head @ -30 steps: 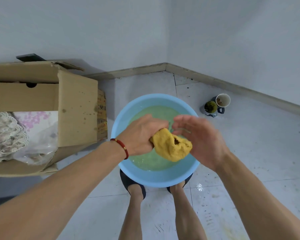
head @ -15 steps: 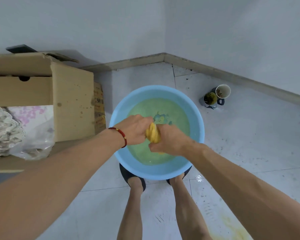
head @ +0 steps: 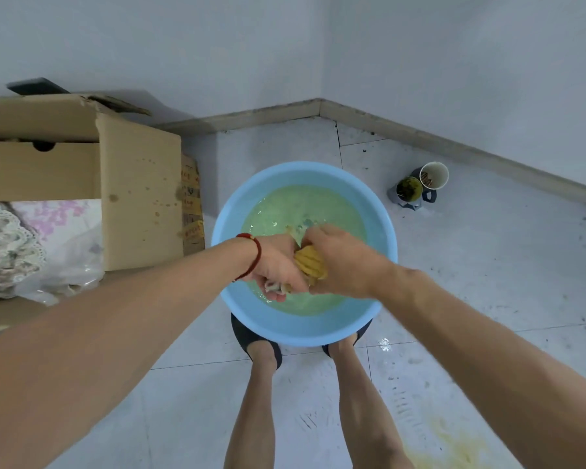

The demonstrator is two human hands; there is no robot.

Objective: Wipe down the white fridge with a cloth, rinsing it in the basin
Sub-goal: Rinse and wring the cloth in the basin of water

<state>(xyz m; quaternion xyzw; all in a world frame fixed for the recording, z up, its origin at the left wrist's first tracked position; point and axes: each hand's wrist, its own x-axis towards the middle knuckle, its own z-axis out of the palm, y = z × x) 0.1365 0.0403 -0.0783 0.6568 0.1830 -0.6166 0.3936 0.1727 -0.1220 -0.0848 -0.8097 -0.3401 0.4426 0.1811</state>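
A light blue basin (head: 244,211) of greenish water stands on the tiled floor in front of my feet. Above its near half I hold a yellow cloth (head: 310,262), twisted into a tight roll. My left hand (head: 278,265), with a red bracelet on the wrist, grips the cloth's near end. My right hand (head: 342,262) grips it from the right, and the two hands touch around it. The fridge is not in view.
An open cardboard box (head: 132,194) with lace fabric and plastic inside stands at the left, close to the basin. Two small cups (head: 420,186) sit on the floor to the right near the wall corner. A yellowish stain (head: 454,448) marks the tiles at the lower right.
One second ago my right hand was open beside the bunched cloth. It has closed on the cloth, and both hands have twisted it into a tight roll lower over the basin.
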